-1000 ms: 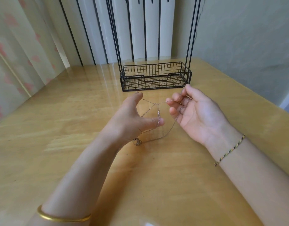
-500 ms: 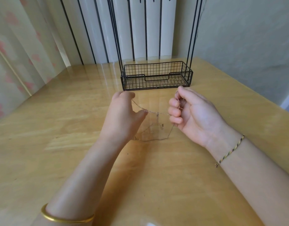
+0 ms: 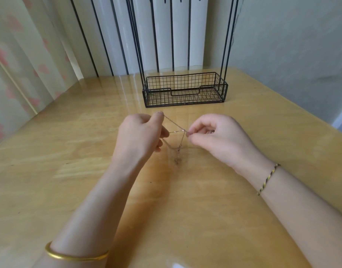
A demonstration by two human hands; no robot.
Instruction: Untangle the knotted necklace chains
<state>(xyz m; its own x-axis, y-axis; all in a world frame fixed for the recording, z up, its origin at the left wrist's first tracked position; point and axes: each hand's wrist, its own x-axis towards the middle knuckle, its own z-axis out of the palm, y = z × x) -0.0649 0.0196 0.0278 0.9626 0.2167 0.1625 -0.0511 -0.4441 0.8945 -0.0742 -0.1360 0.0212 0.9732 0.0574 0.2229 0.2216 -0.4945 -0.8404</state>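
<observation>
At the centre of the frame, the left hand (image 3: 139,136) and right hand (image 3: 214,136) both pinch the thin necklace chains (image 3: 175,124), stretched between them above the wooden table (image 3: 50,151); a tangled part dangles below. A black wire basket (image 3: 185,89) stands behind.

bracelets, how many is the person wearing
2. A gold bangle sits on the left forearm at the bottom of the view; a braided cord bracelet circles the right wrist. Nothing else shows on either arm.
</observation>
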